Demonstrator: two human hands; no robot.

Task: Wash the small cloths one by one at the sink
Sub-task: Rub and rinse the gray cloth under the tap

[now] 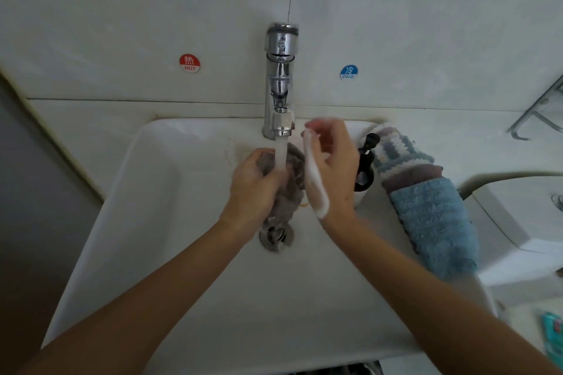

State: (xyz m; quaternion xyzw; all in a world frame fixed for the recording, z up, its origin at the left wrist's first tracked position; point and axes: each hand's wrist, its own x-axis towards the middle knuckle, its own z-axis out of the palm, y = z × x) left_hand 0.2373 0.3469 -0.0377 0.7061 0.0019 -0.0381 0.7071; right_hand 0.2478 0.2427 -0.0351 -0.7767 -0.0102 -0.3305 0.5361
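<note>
Grey cloth (pixel 289 189) bunched in left hand (pixel 253 189), fingers clenched round it, under tap stream (pixel 281 158). Long axis 12–6. Right hand (pixel 330 170) just beside at 3 o'clock, sudsy, fingers loose, holding nothing.

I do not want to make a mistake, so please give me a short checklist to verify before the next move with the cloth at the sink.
1. Water runs from the tap: ok, the stream falls on the grey cloth.
2. Left hand grips the grey cloth: ok, fingers curl round it.
3. Right hand free to help: ok, it holds nothing, is open and carries white foam.
4. Drain unblocked: cannot tell, the cloth hangs over part of it.
5. Other cloths kept apart: ok, they lie on the right rim of the sink.
6. Cloth rinsed clean: cannot tell.
</note>
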